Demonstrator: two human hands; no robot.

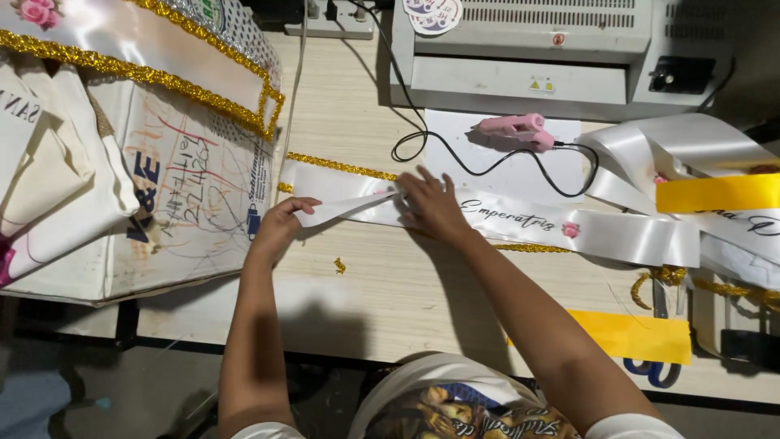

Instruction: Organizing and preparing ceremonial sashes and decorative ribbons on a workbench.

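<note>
white satin ribbon (pixel 520 219) is laid flat across the pale wooden desk (pixel 382 284), running from the middle out to the right. gold glitter trim (pixel 337 166) can be seen along its top edge, and a small pink flower (pixel 571 230) is stuck on near the cursive lettering. the folded, pointed end of the ribbon is pinched by the left hand (pixel 280 223), with the fingers closed together on the fabric tip. the ribbon is pressed down by the right hand (pixel 431 203) just beside that fold, fingers spread apart and flat on the satin, so nothing is really gripped there.

a pink glue gun (pixel 516 130) is set on a white sheet behind the hands, its black cord (pixel 455 158) looped across the desk. a grey laminator (pixel 528 49) is parked at the back edge. to the left, a pile of cloth bags (pixel 97 187) is stacked with another gold-trimmed sash (pixel 146 49) draped on top. over on the right more white ribbon is heaped up, with a yellow strip (pixel 715 193) lying across it. another yellow strip (pixel 642 335) is lying near the front edge, touching blue-handled scissors (pixel 654 370). a tiny scrap of gold trim (pixel 340 265) is left loose on the desk, just below the hands.
</note>
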